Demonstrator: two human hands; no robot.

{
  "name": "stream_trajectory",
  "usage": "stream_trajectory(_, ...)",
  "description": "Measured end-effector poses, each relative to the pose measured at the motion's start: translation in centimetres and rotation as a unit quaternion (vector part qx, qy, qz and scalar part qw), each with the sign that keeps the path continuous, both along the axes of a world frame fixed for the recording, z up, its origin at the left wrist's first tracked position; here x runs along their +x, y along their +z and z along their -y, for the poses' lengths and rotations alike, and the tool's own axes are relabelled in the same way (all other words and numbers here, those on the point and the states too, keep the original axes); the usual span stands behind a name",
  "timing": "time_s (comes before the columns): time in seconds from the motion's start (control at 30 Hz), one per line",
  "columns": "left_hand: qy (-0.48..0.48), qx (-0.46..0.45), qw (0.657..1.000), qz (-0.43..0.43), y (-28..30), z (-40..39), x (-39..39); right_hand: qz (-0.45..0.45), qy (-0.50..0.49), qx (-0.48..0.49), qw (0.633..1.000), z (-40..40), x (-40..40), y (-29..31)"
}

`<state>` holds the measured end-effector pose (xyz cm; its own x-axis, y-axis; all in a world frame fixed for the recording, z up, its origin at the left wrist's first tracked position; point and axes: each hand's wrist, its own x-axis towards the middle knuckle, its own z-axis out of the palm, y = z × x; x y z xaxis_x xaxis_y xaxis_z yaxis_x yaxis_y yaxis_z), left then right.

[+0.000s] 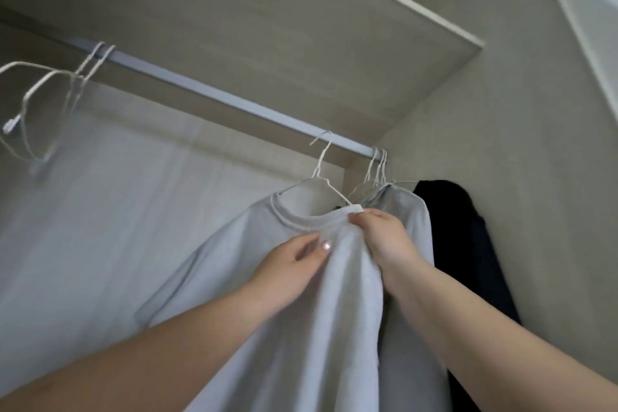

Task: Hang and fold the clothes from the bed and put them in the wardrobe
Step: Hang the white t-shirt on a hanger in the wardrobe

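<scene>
- I look up into the wardrobe point(501, 130); its rail point(214, 90) is my landmark for all places here.
- My right hand point(384, 237) is below the right part of the rail. Its fingers are curled and grasp the collar of the shirt point(267, 344), at the right side of the neck opening.
- My left hand point(287, 264) is below the middle of the rail, lower than the right hand. Its fingers are nearly straight and lie flat on the chest of the shirt, just under the collar; they press the cloth and do not clench it.
- The shirt is pale grey and it is on a white wire hanger point(321, 174). The hook of this hanger is close under the rail, near its right end, but I cannot tell if it already sits on the rail or is only beside it.
- The body of the shirt falls down from the rail, between my two forearms.
- Inside the wardrobe, at the right end of the rail, some more hangers are hooked close together. One carries a second pale shirt point(411, 211), just behind my right hand.
- A dark garment point(468, 244) hangs further right, against the side wall.
- At the left end of the rail, two bare hangers point(50, 84) hang, well apart from the shirt.
- Above the rail there is a shelf point(301, 17).
</scene>
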<state>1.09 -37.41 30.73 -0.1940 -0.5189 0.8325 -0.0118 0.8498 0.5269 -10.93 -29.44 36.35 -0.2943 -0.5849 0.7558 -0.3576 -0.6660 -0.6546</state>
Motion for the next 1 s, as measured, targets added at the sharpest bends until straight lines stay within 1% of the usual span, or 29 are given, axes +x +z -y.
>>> stream_trajectory(0.17,-0.091,0.006,0.995,-0.034,3.1,-3.1,-4.5,0.022,-0.03,-0.028,0.999,0.5,-1.3,4.2)
stream_trajectory(0.27,-0.106,0.004,0.993,-0.042,4.4,-4.4,-5.6,0.025,-0.073,-0.045,0.996,1.3,-2.3,6.8)
stream_trajectory(0.37,-0.109,-0.016,0.994,-0.021,5.0,-4.3,-6.0,0.045,-0.103,-0.035,0.993,2.3,-3.5,8.6)
stream_trajectory(0.47,-0.113,-0.027,0.993,0.004,4.9,-4.2,-6.4,0.049,-0.121,-0.007,0.991,3.4,-4.5,9.3)
stream_trajectory(0.6,-0.125,-0.006,0.992,0.031,4.1,-3.1,-6.7,0.017,-0.135,0.026,0.99,4.3,-5.0,8.7)
stream_trajectory(0.73,-0.122,0.009,0.991,0.055,3.3,-2.8,-6.9,-0.004,-0.142,0.023,0.99,4.5,-5.8,8.0)
stream_trajectory(0.8,-0.13,0.013,0.99,0.055,3.1,-2.7,-6.9,-0.026,-0.164,-0.009,0.986,4.1,-6.0,7.8)
stream_trajectory(0.9,-0.143,0.018,0.988,0.047,2.9,-2.6,-6.7,-0.106,-0.202,-0.074,0.971,3.2,-5.4,6.8)
stream_trajectory(0.97,-0.145,0.025,0.989,0.033,2.8,-2.5,-6.5,-0.172,-0.262,-0.051,0.948,3.1,-5.2,6.1)
stream_trajectory(1.0,-0.146,0.03,0.988,0.027,2.6,-2.5,-6.4,-0.205,-0.308,-0.051,0.928,3.2,-5.2,5.8)
